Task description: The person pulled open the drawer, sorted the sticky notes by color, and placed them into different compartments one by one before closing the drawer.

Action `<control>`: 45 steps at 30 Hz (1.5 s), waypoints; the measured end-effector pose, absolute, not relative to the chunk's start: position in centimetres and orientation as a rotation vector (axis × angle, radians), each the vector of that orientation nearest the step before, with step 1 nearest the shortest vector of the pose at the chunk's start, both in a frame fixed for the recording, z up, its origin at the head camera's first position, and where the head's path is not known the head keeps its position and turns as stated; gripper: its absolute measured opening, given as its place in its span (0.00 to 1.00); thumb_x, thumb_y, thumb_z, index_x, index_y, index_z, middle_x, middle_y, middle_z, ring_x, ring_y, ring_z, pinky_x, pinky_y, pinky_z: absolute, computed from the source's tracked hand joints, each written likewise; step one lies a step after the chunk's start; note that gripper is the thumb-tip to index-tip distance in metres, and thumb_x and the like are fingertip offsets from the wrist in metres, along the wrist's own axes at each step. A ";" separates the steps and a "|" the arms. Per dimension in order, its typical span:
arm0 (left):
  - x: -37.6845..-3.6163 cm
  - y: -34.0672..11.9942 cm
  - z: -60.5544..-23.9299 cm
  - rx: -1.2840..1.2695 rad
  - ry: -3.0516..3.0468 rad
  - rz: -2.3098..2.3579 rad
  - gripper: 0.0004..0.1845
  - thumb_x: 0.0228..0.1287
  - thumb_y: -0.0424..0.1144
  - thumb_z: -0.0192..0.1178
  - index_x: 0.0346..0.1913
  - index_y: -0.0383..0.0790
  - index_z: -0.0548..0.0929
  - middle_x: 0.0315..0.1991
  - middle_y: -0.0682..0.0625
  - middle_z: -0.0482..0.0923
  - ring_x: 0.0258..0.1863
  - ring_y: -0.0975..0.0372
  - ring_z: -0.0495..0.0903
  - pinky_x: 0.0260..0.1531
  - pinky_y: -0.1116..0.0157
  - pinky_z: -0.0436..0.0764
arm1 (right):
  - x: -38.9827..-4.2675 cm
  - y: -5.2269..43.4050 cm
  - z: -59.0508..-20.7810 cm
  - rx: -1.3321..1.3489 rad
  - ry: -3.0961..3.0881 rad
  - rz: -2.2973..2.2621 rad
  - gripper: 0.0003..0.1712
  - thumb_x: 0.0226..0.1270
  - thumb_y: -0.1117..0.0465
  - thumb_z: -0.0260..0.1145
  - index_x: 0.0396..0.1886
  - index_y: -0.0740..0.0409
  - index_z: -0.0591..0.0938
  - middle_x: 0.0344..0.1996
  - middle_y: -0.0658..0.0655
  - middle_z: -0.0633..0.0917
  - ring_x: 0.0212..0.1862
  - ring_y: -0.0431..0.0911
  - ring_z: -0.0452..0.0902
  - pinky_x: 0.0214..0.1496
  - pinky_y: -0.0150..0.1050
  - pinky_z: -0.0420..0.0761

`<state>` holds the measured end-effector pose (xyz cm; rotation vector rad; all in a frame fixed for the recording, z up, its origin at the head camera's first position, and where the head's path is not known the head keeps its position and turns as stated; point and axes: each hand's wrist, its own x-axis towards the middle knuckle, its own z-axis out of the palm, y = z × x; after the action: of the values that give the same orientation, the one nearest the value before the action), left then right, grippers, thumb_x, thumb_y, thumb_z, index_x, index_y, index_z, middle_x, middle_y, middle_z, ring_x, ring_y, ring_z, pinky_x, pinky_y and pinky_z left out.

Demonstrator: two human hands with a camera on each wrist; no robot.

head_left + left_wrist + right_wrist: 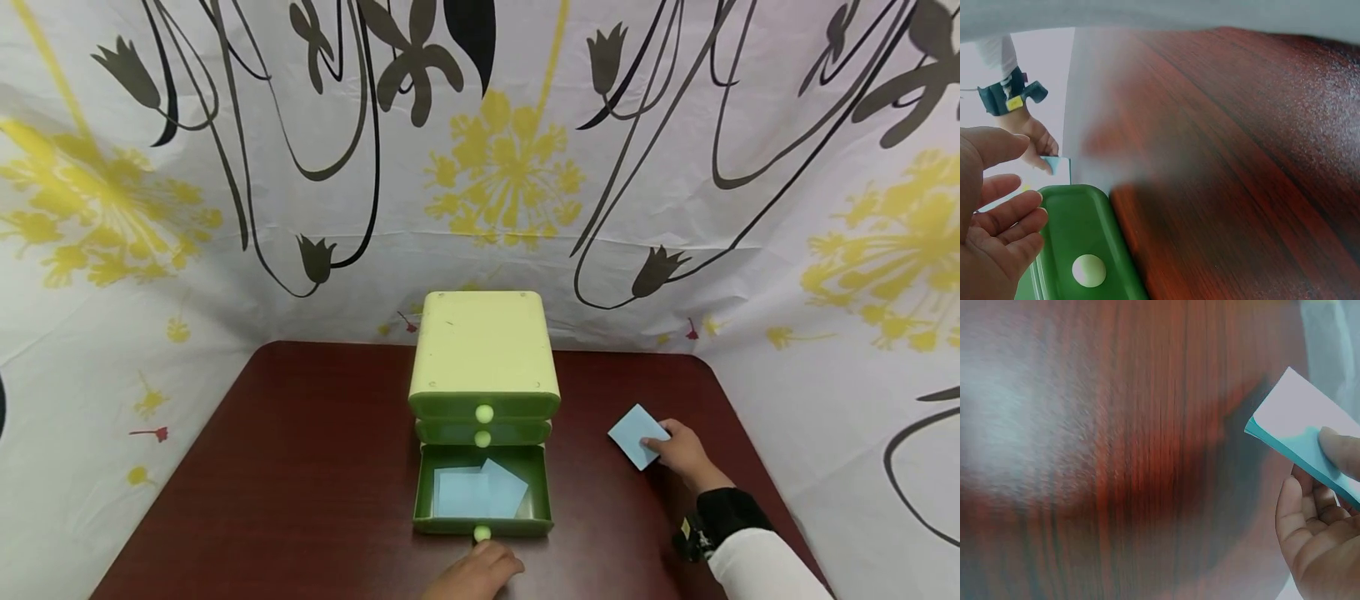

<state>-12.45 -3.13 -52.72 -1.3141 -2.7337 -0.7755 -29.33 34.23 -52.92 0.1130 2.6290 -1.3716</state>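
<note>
My right hand (682,454) pinches a pad of light blue sticky notes (637,435) by its edge over the table's right side. In the right wrist view, the thumb lies on top of the pad (1304,412) and fingers curl beneath. My left hand (476,573) is just in front of the round knob (482,533) of the pulled-out bottom drawer (450,527). In the left wrist view, its fingers are loosely bent with nothing between them, beside the green drawer front. Light blue notes (461,493) lie inside that drawer, partly overlapping.
The small green drawer cabinet (483,342) stands at the back middle of the dark red-brown table (315,450). Its two upper drawers (442,406) look pushed in. A white cloth (495,258) with flower prints hangs behind and along both sides.
</note>
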 end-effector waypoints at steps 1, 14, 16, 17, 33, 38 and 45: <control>-12.4 -3.2 -52.6 -1.314 -2.740 -0.790 0.26 0.69 0.59 0.52 0.52 0.39 0.80 0.47 0.52 0.76 0.49 0.64 0.73 0.43 0.75 0.77 | -29.0 34.0 -52.8 0.103 2.637 -1.363 0.19 0.68 0.66 0.61 0.51 0.77 0.69 0.44 0.72 0.76 0.41 0.54 0.77 0.38 0.43 0.79; -12.4 -3.6 -51.7 -1.247 -2.690 -0.741 0.18 0.54 0.35 0.67 0.49 0.37 0.80 0.45 0.51 0.77 0.47 0.62 0.73 0.44 0.70 0.78 | -23.2 28.6 -50.0 -0.049 2.683 -1.342 0.17 0.66 0.63 0.66 0.48 0.69 0.74 0.41 0.62 0.80 0.37 0.47 0.77 0.35 0.39 0.78; -12.4 -3.7 -51.7 -1.246 -2.684 -0.734 0.18 0.54 0.35 0.68 0.49 0.37 0.80 0.45 0.51 0.77 0.46 0.63 0.73 0.44 0.71 0.77 | -22.5 27.7 -49.6 -0.064 2.679 -1.358 0.16 0.66 0.62 0.66 0.47 0.67 0.75 0.40 0.60 0.81 0.37 0.46 0.76 0.34 0.38 0.76; -12.3 -3.7 -51.7 -1.246 -2.681 -0.736 0.18 0.54 0.35 0.68 0.49 0.37 0.80 0.45 0.51 0.77 0.46 0.63 0.73 0.43 0.72 0.77 | -22.2 27.3 -49.4 -0.080 2.679 -1.368 0.15 0.66 0.62 0.66 0.47 0.66 0.75 0.40 0.59 0.80 0.37 0.46 0.76 0.34 0.38 0.76; -11.7 -4.1 -51.4 -1.245 -2.722 -0.791 0.18 0.58 0.36 0.67 0.52 0.38 0.79 0.47 0.52 0.77 0.48 0.64 0.73 0.43 0.72 0.77 | -20.4 19.7 -48.5 -0.485 2.618 -1.399 0.07 0.64 0.66 0.66 0.39 0.57 0.76 0.31 0.52 0.78 0.30 0.41 0.72 0.30 0.33 0.73; -11.5 -4.4 -51.4 -1.230 -2.761 -0.847 0.18 0.61 0.38 0.67 0.53 0.39 0.78 0.49 0.52 0.76 0.48 0.65 0.73 0.42 0.72 0.77 | -20.5 17.5 -49.4 -0.610 2.618 -1.301 0.07 0.65 0.66 0.65 0.41 0.55 0.77 0.30 0.49 0.76 0.29 0.38 0.69 0.29 0.33 0.70; -11.3 -4.8 -51.3 -1.220 -2.807 -0.914 0.18 0.64 0.40 0.65 0.54 0.39 0.78 0.49 0.53 0.75 0.48 0.65 0.73 0.39 0.73 0.77 | -20.8 15.6 -50.4 -0.666 2.602 -1.230 0.07 0.65 0.66 0.65 0.41 0.55 0.77 0.29 0.48 0.74 0.29 0.39 0.68 0.30 0.33 0.68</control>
<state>-11.27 -4.85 -51.26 -1.2199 -2.8071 -0.9139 -20.78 15.59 -50.42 -0.6658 2.6020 -1.2298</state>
